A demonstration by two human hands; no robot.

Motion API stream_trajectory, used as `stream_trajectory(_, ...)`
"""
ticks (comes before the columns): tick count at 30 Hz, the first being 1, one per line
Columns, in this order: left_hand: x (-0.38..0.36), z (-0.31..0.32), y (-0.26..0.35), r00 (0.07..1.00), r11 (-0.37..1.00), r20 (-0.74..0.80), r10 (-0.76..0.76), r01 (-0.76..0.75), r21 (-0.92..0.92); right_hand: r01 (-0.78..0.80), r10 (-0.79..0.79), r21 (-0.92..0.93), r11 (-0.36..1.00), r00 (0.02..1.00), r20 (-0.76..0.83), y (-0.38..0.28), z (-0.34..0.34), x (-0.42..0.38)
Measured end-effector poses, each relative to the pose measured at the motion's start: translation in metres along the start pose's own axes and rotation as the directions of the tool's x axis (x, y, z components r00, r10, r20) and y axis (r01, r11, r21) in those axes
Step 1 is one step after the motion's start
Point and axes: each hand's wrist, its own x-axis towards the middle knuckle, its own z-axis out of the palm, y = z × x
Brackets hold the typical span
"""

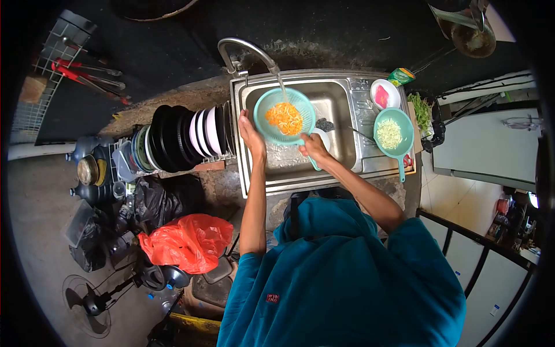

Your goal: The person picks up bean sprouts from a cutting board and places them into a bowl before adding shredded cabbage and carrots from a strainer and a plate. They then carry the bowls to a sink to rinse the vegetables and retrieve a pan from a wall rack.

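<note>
A light green plastic colander (262, 115) with shredded orange vegetable (283, 118), likely carrot, is held over the sink under the faucet (254, 49). Closed around its handle is my right hand (315, 148). My left hand (252, 136) rests against the colander's left side with its fingers stretched out flat. Behind my right hand, a white round dish (321, 136) shows in part in the sink, near a dark scouring pad (325, 125).
A second green colander (401, 151) with pale shreds sits on the drainboard (364, 144), beside a white bowl (393, 92) holding something pink. Plates and black pans (167, 139) fill a rack left of the sink (347, 165). A red plastic bag (188, 243) lies lower left.
</note>
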Motion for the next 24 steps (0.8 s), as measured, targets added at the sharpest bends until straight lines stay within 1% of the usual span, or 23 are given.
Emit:
stream_trajectory(1,-0.002,-0.001,-0.003,1.0,1.0,-0.007,-0.028,0.028,-0.006,-0.005,0.005,0.0,1.0,1.0,-0.002,0.001,0.0,0.009)
stream_trajectory(3,-0.004,-0.001,-0.005,0.999,0.999,-0.007,-0.037,0.037,0.007,0.182,-0.175,0.031,0.983,0.972,-0.157,0.001,0.007,0.029)
stream_trajectory(4,-0.003,-0.003,-0.008,0.999,0.999,-0.004,-0.048,0.048,-0.025,0.181,-0.176,0.065,0.981,0.981,-0.086,-0.004,0.012,0.018)
stream_trajectory(5,-0.003,-0.003,-0.012,0.998,0.996,-0.001,-0.058,0.058,-0.061,0.183,-0.177,0.067,0.981,0.98,-0.086,-0.005,0.012,0.021)
stream_trajectory(6,-0.001,-0.004,-0.016,0.997,0.996,-0.01,-0.071,0.07,-0.06,0.184,-0.177,0.08,0.98,0.98,-0.086,-0.01,0.01,0.025)
stream_trajectory(7,-0.002,-0.005,-0.014,0.994,0.995,-0.026,-0.104,0.104,0.006,0.184,-0.176,0.089,0.979,0.98,-0.087,-0.014,0.006,0.03)
stream_trajectory(9,-0.004,-0.005,-0.012,0.995,0.995,-0.018,-0.1,0.1,0.023,0.17,-0.161,0.1,0.98,0.983,-0.091,-0.007,0.001,0.028)
stream_trajectory(11,-0.004,-0.007,-0.017,0.995,0.995,-0.02,-0.101,0.101,0.013,0.094,-0.094,0.008,0.995,0.995,-0.028,-0.008,0.006,0.008)
stream_trajectory(12,-0.004,-0.009,-0.017,0.993,0.993,-0.028,-0.119,0.119,0.001,0.062,-0.063,0.036,0.997,0.997,0.033,-0.015,0.0,-0.006)
stream_trajectory(13,-0.004,-0.007,-0.019,0.989,0.99,-0.041,-0.14,0.139,-0.017,0.072,-0.072,0.046,0.996,0.997,-0.008,-0.018,-0.006,-0.004)
stream_trajectory(14,-0.007,-0.008,-0.019,0.992,0.992,-0.034,-0.124,0.125,0.02,0.113,-0.11,0.039,0.993,0.991,-0.073,-0.019,-0.007,0.005)
stream_trajectory(15,-0.009,-0.007,-0.019,0.993,0.993,-0.006,-0.12,0.12,0.011,0.151,-0.144,0.035,0.988,0.979,-0.141,-0.02,-0.005,0.016)
stream_trajectory(16,-0.009,-0.005,-0.022,0.993,0.993,0.0,-0.121,0.121,0.012,0.191,-0.187,0.022,0.981,0.974,-0.126,-0.024,0.004,0.02)
stream_trajectory(17,-0.008,-0.005,-0.023,0.993,0.993,0.004,-0.117,0.117,0.013,0.192,-0.187,0.026,0.981,0.974,-0.127,-0.024,0.005,0.013)
stream_trajectory(19,-0.007,-0.006,-0.021,0.996,0.995,0.005,-0.092,0.092,-0.043,0.062,-0.064,0.026,0.998,0.996,0.069,-0.025,0.004,-0.006)
stream_trajectory(20,-0.007,-0.006,-0.019,0.988,0.988,-0.024,-0.15,0.149,-0.043,0.05,-0.05,0.071,0.996,0.999,0.001,-0.022,-0.001,-0.001)
stream_trajectory(21,-0.008,-0.007,-0.017,0.988,0.988,-0.037,-0.152,0.15,-0.045,0.043,-0.044,0.064,0.997,0.999,0.01,-0.022,-0.001,0.005)
stream_trajectory(23,-0.01,-0.01,-0.014,0.99,0.989,-0.003,-0.144,0.144,-0.014,0.162,-0.16,0.198,0.967,0.987,-0.027,-0.02,0.002,0.022)
stream_trajectory(24,-0.011,-0.011,-0.012,0.99,0.99,0.005,-0.144,0.144,0.001,0.169,-0.168,0.0,0.986,0.981,-0.092,-0.009,0.008,0.022)
